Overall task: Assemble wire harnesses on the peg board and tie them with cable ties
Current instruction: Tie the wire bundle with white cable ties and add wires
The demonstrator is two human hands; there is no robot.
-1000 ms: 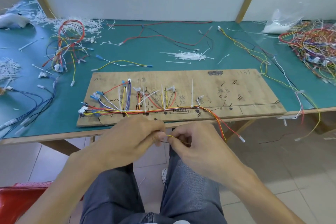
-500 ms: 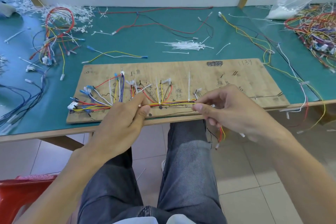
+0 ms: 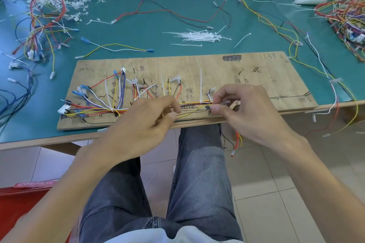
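Note:
A wooden peg board (image 3: 227, 69) lies on the green table, with a multicoloured wire harness (image 3: 102, 108) laid along its near edge and fanned out at the left. Several white cable ties stand up from the bundle, one upright tie (image 3: 201, 85) near the middle. My left hand (image 3: 146, 124) pinches a loose yellow wire (image 3: 194, 109) over the bundle's middle. My right hand (image 3: 243, 112) pinches the same wire at the bundle's right end, beside a peg. More wire ends hang off the table edge under my right hand.
A pile of loose white cable ties (image 3: 199, 36) lies behind the board. Wire tangles sit at the far left (image 3: 43, 25) and far right (image 3: 343, 16). Loose red and yellow wires cross the table. A red crate (image 3: 21, 203) stands on the floor by my left leg.
My hands rose from below the table edge to the board. They spread apart along the bundle, and a yellow wire now runs stretched between them.

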